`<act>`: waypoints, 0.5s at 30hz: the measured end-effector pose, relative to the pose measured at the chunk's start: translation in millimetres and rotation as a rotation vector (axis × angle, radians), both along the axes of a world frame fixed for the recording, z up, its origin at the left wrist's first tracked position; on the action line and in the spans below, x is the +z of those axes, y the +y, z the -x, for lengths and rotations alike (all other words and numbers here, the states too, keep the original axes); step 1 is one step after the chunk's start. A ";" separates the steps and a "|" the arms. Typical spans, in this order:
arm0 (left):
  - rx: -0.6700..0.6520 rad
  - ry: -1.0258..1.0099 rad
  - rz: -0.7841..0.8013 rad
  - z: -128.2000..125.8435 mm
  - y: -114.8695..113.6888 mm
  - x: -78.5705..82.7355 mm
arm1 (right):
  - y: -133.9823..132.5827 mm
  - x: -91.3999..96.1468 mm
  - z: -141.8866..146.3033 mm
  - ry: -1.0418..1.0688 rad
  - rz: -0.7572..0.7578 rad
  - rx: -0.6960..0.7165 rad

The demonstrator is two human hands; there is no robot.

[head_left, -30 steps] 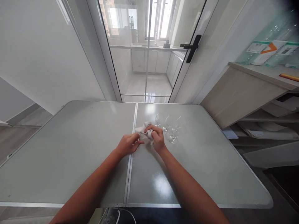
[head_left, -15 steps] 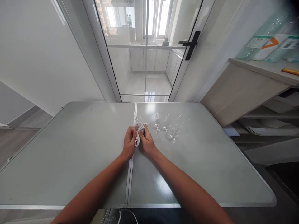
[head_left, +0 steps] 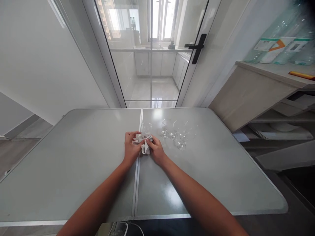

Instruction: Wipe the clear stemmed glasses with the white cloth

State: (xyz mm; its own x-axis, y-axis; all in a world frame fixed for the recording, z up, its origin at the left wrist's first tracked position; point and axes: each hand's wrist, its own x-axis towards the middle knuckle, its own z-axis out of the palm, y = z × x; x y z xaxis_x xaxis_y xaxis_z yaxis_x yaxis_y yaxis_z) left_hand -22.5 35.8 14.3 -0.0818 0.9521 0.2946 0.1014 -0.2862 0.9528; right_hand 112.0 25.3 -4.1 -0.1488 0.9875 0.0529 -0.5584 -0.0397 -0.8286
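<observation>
Over the table's middle seam, a clear stemmed glass point(head_left: 147, 127) stands bowl up behind a crumpled white cloth point(head_left: 145, 149). The cloth covers its lower part, so the stem and foot are hidden. My left hand point(head_left: 131, 146) pinches the cloth from the left, its index finger reaching along the top edge. From the right, my right hand point(head_left: 156, 149) closes on the same cloth, thumb on top; whether it also grips the stem is hidden. Several more clear stemmed glasses point(head_left: 181, 145) stand to the right of my right hand.
The grey-green table point(head_left: 73, 170) has a metal rim and a centre seam. Beyond it is a glass door point(head_left: 162, 75) with a black handle point(head_left: 199, 48). At the right, a wooden shelf point(head_left: 265, 85) bears plastic bottles point(head_left: 283, 49). White cables point(head_left: 126, 227) hang below the front edge.
My left hand has shifted left and its fingers have loosened and spread along the cloth. The cloth now lies wider across the glass's lower part. The view has tilted slightly.
</observation>
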 end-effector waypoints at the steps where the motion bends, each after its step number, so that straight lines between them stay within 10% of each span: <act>1: -0.069 -0.077 0.046 0.6 2.0 -0.6 | -0.3 0.4 -0.1 0.028 0.022 0.026; 5: -0.383 -0.478 0.245 2.4 5.6 -0.3 | -1.8 2.2 0.0 0.077 0.092 0.150; 10: -0.454 -0.633 0.268 5.9 5.9 0.1 | -2.5 3.6 -2.2 -0.002 0.133 0.296; 15: -0.391 -0.687 0.170 6.2 7.8 -4.1 | -12.1 13.7 -0.4 -0.657 -0.180 0.093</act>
State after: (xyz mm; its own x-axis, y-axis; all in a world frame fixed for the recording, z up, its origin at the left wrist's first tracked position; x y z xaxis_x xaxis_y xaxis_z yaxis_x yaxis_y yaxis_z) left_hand -28.7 43.5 10.2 0.1563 0.9765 0.1486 -0.6001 -0.0256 0.7995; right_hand 112.4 13.2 9.6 -0.2898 0.9533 0.0849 0.0613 0.1070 -0.9924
